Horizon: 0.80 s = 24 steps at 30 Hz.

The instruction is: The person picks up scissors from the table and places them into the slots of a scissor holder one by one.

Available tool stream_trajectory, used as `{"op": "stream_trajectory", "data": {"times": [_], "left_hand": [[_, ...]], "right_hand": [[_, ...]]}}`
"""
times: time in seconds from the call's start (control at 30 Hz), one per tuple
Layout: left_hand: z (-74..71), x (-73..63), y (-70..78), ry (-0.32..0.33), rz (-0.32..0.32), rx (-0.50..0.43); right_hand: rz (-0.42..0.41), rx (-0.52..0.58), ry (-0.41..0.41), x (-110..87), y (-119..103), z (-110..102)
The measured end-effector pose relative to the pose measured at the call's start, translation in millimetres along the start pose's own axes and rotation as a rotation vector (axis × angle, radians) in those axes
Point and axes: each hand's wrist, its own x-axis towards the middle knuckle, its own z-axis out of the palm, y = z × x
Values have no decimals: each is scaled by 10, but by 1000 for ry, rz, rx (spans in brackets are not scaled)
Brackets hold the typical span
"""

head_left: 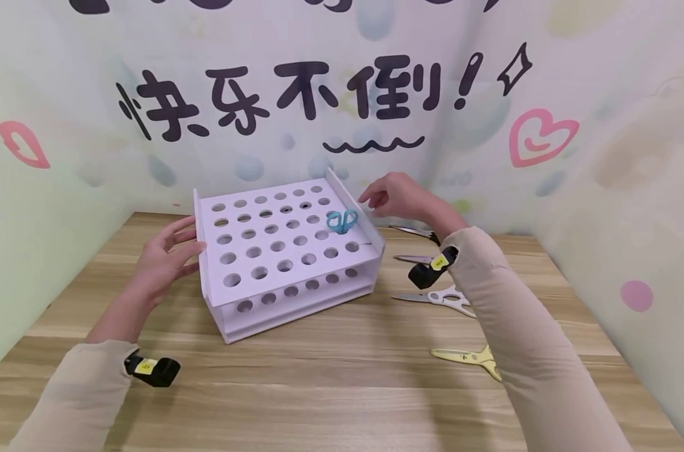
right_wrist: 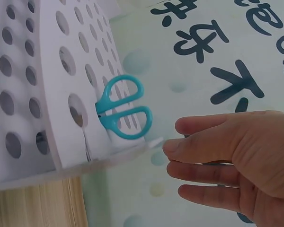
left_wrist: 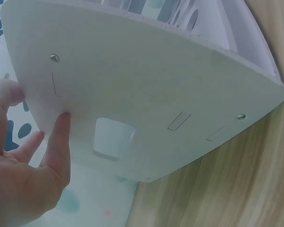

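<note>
A white rack (head_left: 274, 245) with rows of round holes stands on the table, set at a slant. Teal-handled scissors (head_left: 342, 221) sit in a hole near its right side, handles up; their blades are hidden below the top board. The left hand (head_left: 164, 257) touches the rack's left side panel (left_wrist: 146, 90), thumb against its face and fingers spread near the edge. Beside the right side panel, the right hand (head_left: 397, 196) hovers with loosely bent fingers, holding nothing. In the right wrist view its thumb tip comes close to the panel's edge.
Right of the rack lie white-handled scissors (head_left: 452, 298), yellow scissors (head_left: 472, 356) and two more pairs, partly hidden by the right arm. A printed cloth (head_left: 297, 150) with dark characters hangs behind the table (head_left: 297, 395). Cloth also stands at both sides.
</note>
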Motion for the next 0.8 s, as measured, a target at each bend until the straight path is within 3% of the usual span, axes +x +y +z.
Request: {"op": "stream_trajectory", "data": {"times": [0.4,0.8], "left_hand": [[-14,-6,-5,-10,-3,-22],[-15,-4,-20,-9,-2,-20]], "right_hand": [[2,-24,-1,-378,242,-87],[65,-47,-11,-835,457,-102]]}}
